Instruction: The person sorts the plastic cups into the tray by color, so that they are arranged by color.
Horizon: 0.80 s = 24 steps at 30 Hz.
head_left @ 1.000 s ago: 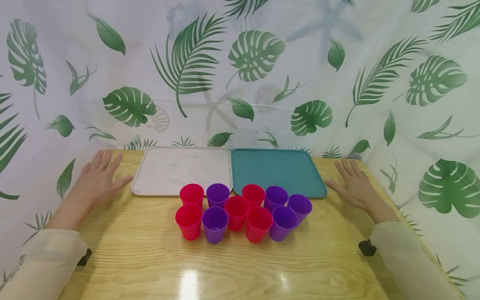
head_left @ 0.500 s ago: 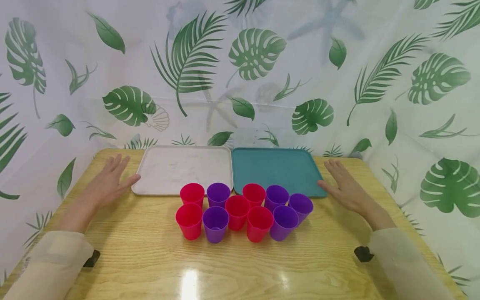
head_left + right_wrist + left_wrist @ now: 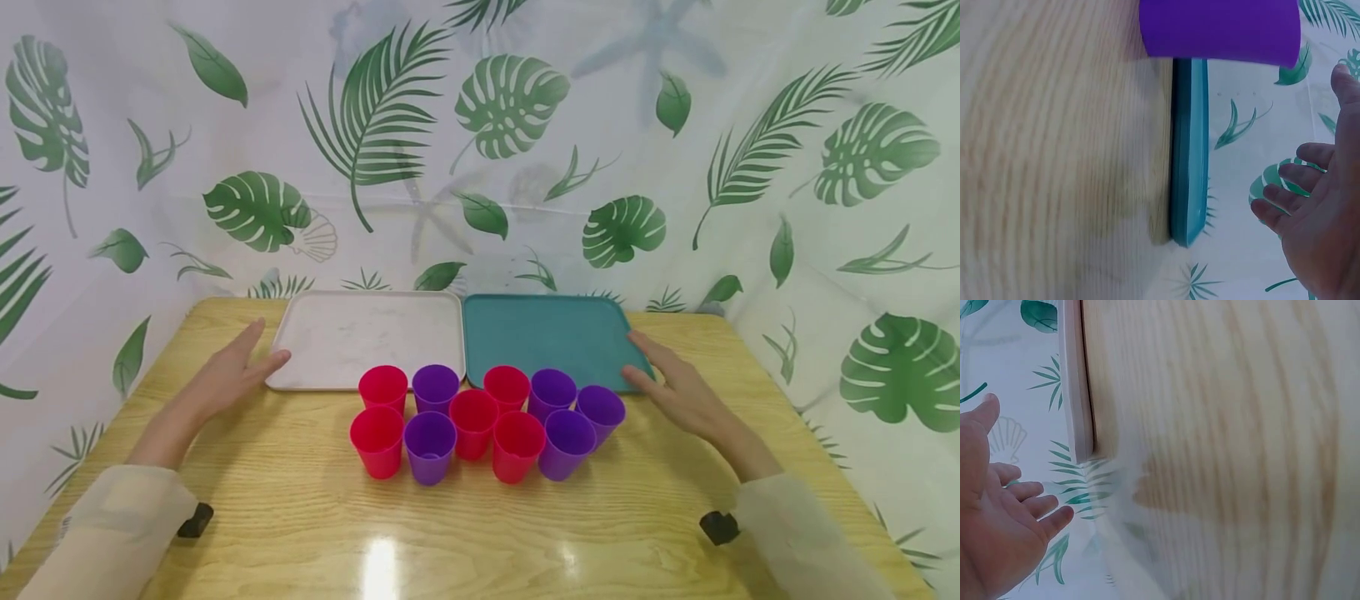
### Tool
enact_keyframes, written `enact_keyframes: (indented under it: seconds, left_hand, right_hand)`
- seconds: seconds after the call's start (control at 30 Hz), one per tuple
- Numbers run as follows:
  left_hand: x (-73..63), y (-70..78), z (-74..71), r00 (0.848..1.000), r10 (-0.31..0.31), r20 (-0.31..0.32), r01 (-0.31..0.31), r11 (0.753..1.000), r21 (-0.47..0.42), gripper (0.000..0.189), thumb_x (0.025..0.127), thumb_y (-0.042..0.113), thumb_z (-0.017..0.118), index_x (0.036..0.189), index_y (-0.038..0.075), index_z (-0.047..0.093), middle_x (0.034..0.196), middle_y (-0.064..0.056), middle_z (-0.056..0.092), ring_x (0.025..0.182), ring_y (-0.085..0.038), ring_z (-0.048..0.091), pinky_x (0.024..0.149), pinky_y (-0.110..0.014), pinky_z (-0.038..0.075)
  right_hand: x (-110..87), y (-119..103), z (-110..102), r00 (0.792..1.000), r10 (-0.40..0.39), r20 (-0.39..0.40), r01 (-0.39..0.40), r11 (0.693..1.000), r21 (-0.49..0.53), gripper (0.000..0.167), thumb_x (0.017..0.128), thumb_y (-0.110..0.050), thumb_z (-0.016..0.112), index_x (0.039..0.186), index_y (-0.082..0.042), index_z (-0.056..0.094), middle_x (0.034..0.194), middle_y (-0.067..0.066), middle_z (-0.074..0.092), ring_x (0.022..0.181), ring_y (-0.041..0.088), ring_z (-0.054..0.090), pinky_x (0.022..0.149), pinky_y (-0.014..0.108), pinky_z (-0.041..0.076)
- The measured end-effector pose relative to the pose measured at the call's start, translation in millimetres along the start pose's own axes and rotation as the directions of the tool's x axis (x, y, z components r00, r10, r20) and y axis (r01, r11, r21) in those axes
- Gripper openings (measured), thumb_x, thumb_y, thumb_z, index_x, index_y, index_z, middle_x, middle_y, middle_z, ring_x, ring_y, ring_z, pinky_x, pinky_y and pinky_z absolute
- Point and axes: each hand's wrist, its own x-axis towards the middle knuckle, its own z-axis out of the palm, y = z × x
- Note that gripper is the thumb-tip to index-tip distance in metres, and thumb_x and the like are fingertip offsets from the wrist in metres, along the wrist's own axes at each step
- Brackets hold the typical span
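Note:
My left hand (image 3: 225, 377) hovers beside the left edge of the white tray (image 3: 367, 337), fingers extended and holding nothing. In the left wrist view its fingers are spread apart, with the tray's edge (image 3: 1075, 394) beyond them. My right hand (image 3: 678, 387) overlaps the right edge of the teal tray (image 3: 551, 337) in the head view, also holding nothing. Red cups (image 3: 377, 442) and purple cups (image 3: 431, 450) stand upright, mouths up, in a cluster in front of the trays. The purple cup (image 3: 602, 410) at the right end is nearest my right hand.
The two trays lie side by side at the back of the wooden table (image 3: 465, 542). A white curtain (image 3: 525, 183) printed with green leaves hangs behind and on both sides. Dark wrist devices (image 3: 720, 527) show below the sleeves.
Both hands have moved inward toward the trays, the left going right and the right going left. The cups and trays stay where they were.

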Motion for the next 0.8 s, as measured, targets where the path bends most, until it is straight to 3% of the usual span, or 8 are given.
enact_keyframes:
  seconds: [0.3, 0.57, 0.8]
  left_hand:
    - [5.0, -1.8, 7.5, 0.999, -0.038, -0.005, 0.038, 0.999, -0.031, 0.096, 0.106, 0.055, 0.048, 0.159, -0.013, 0.005, 0.162, -0.041, 0.010, 0.148, -0.059, 0.012, 0.119, -0.069, 0.014]
    - [8.0, -4.1, 14.5, 0.999, -0.041, -0.004, 0.041, 0.999, 0.007, 0.092, 0.107, 0.046, 0.053, 0.153, -0.022, 0.012, 0.155, -0.048, 0.019, 0.144, -0.062, 0.019, 0.117, -0.069, 0.020]
    - [9.7, -9.1, 17.1, 0.999, -0.043, 0.022, 0.044, 0.999, -0.019, 0.088, 0.106, 0.037, 0.058, 0.153, -0.022, 0.013, 0.155, -0.048, 0.018, 0.144, -0.062, 0.018, 0.117, -0.069, 0.021]
  right_hand:
    - [-10.3, -20.5, 7.9, 0.999, -0.048, -0.005, 0.048, 0.991, 0.122, 0.058, 0.109, -0.026, 0.052, 0.160, -0.005, 0.035, 0.154, 0.026, 0.046, 0.129, 0.050, 0.053, 0.100, 0.073, 0.042]
    - [-16.6, -26.6, 12.8, 0.998, -0.054, 0.011, 0.051, 0.986, 0.161, 0.056, 0.109, -0.024, 0.053, 0.160, -0.006, 0.037, 0.154, 0.024, 0.047, 0.126, 0.045, 0.056, 0.097, 0.068, 0.048]
    - [-22.3, -27.4, 16.3, 0.999, -0.037, 0.020, 0.032, 0.983, 0.180, 0.055, 0.110, -0.025, 0.051, 0.159, -0.006, 0.038, 0.151, 0.024, 0.050, 0.123, 0.038, 0.060, 0.096, 0.058, 0.051]
